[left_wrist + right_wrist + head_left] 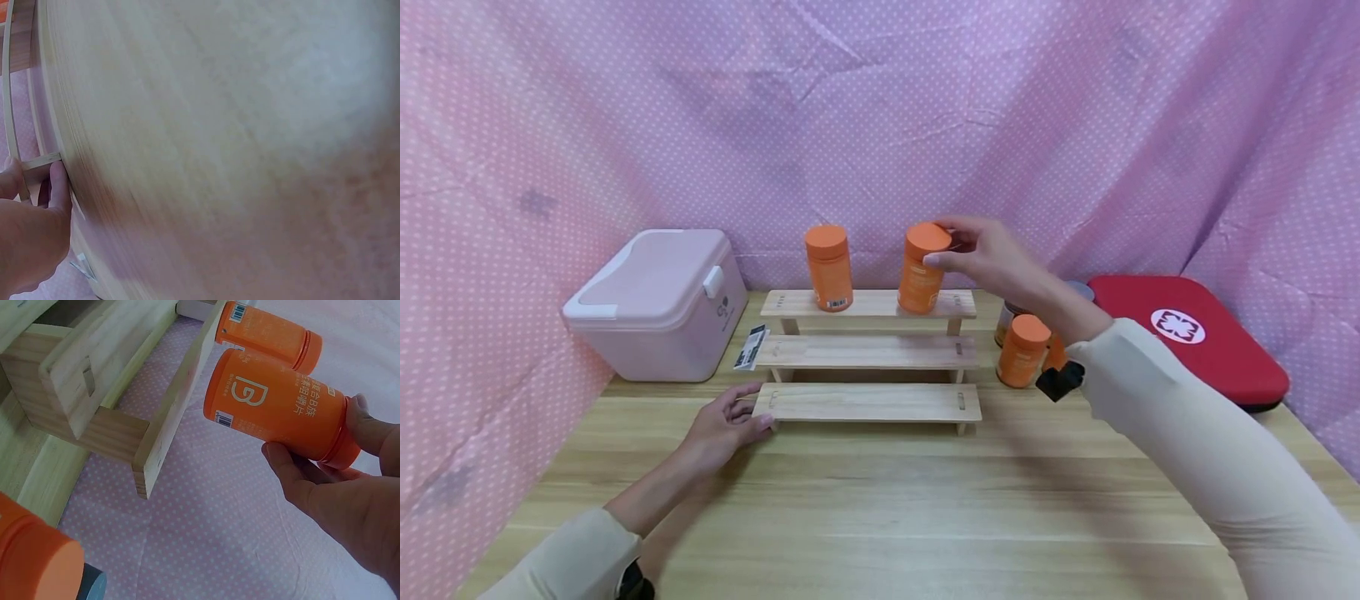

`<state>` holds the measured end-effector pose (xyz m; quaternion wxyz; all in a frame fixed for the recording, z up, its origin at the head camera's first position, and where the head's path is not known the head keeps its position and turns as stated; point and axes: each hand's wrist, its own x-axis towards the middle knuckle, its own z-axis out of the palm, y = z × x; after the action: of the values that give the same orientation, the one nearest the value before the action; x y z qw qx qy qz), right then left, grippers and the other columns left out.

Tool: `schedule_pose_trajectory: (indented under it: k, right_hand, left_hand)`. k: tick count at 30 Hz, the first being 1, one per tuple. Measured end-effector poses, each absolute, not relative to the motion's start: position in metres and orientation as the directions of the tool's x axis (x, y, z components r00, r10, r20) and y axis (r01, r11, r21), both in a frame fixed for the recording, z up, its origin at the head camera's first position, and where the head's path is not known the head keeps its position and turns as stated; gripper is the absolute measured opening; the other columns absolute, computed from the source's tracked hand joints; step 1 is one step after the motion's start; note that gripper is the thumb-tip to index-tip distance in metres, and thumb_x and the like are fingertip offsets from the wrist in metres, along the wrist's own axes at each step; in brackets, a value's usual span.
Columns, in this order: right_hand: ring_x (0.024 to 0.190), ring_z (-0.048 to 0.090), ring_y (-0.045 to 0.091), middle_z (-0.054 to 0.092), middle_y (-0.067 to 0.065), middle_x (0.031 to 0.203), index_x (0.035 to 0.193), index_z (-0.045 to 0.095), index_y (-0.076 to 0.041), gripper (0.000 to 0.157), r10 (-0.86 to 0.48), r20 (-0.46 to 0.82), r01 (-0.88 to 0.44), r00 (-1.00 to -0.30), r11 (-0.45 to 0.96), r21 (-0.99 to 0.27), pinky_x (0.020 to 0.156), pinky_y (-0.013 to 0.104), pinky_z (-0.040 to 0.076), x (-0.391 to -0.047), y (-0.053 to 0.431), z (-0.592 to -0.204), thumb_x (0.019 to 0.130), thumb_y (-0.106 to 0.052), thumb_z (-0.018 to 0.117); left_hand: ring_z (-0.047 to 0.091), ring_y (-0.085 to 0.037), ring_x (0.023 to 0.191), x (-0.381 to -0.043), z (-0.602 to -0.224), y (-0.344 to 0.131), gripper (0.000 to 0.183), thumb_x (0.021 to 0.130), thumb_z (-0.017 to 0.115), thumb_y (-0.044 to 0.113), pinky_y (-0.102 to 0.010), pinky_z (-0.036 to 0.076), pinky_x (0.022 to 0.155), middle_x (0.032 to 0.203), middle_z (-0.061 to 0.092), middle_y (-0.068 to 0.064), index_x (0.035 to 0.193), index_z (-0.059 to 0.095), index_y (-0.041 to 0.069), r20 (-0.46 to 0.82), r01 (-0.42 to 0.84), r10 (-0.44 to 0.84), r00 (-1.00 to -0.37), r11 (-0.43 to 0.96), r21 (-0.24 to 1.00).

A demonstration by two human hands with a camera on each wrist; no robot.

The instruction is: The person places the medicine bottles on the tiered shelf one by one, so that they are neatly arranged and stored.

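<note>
A three-step wooden display rack (867, 402) stands on the table. My left hand (718, 429) grips the left end of its lowest step; in the left wrist view the thumb and fingers (59, 187) close round the board and its support. My right hand (992, 254) holds an orange pill bottle (919, 275) by its lid end, thumb on one side and fingers on the other. The bottle is upright, its base close over the right part of the top step. Another orange bottle (831, 271) stands left of it on that step.
Right of the rack, an orange bottle (1021, 354) stands with other containers partly hidden behind my right arm. A red case (1217, 342) with a white emblem lies at the far right. A pale pink lidded box (658, 308) is at the left, near a barcode label (750, 348).
</note>
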<state>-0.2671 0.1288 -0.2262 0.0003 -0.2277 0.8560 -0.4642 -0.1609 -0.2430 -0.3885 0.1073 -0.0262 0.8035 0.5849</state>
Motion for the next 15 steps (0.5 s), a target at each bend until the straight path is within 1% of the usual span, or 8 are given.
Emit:
schedule_pose_trajectory:
  k: [8, 10, 13, 15]
  right_hand:
    - [0.102, 0.057, 0.023, 0.064, 0.009, 0.113, 0.126, 0.06, -0.01, 0.039, -0.427, 0.176, -0.392, -0.887, 0.497, -0.774, 0.088, 0.036, 0.052, -0.28, 0.116, -0.228, 0.09, -0.018, 0.07]
    - [0.1, 0.058, 0.024, 0.064, 0.01, 0.112, 0.126, 0.061, -0.008, 0.038, -0.43, 0.164, -0.385, -0.888, 0.497, -0.778, 0.087, 0.036, 0.054, -0.282, 0.113, -0.229, 0.09, -0.016, 0.07]
    - [0.099, 0.058, 0.025, 0.064, 0.012, 0.111, 0.125, 0.061, -0.006, 0.037, -0.427, 0.148, -0.367, -0.892, 0.493, -0.789, 0.086, 0.035, 0.055, -0.283, 0.111, -0.229, 0.09, -0.014, 0.07]
    - [0.1, 0.058, 0.025, 0.064, 0.012, 0.111, 0.125, 0.061, -0.007, 0.037, -0.42, 0.141, -0.356, -0.897, 0.497, -0.791, 0.086, 0.035, 0.055, -0.283, 0.11, -0.229, 0.09, -0.015, 0.07]
  left_hand:
    - [0.061, -0.029, 0.112, -0.16, -0.386, -0.242, 0.068, 0.092, 0.065, 0.008, -0.026, 0.056, 0.087, 0.134, 0.049, -0.031, 0.147, 0.027, -0.002, -0.199, -0.165, 0.087, -0.976, 0.295, 0.941]
    - [0.061, -0.028, 0.112, -0.16, -0.386, -0.242, 0.068, 0.092, 0.065, 0.009, -0.025, 0.056, 0.087, 0.134, 0.049, -0.031, 0.147, 0.027, -0.001, -0.197, -0.162, 0.087, -0.977, 0.304, 0.939]
    - [0.061, -0.027, 0.112, -0.16, -0.387, -0.243, 0.067, 0.092, 0.064, 0.006, -0.027, 0.056, 0.087, 0.135, 0.048, -0.032, 0.147, 0.027, -0.002, -0.198, -0.167, 0.087, -0.976, 0.279, 0.946]
    - [0.06, -0.026, 0.112, -0.16, -0.387, -0.243, 0.067, 0.092, 0.064, 0.006, -0.028, 0.056, 0.088, 0.136, 0.047, -0.032, 0.147, 0.026, -0.002, -0.198, -0.168, 0.088, -0.976, 0.272, 0.948]
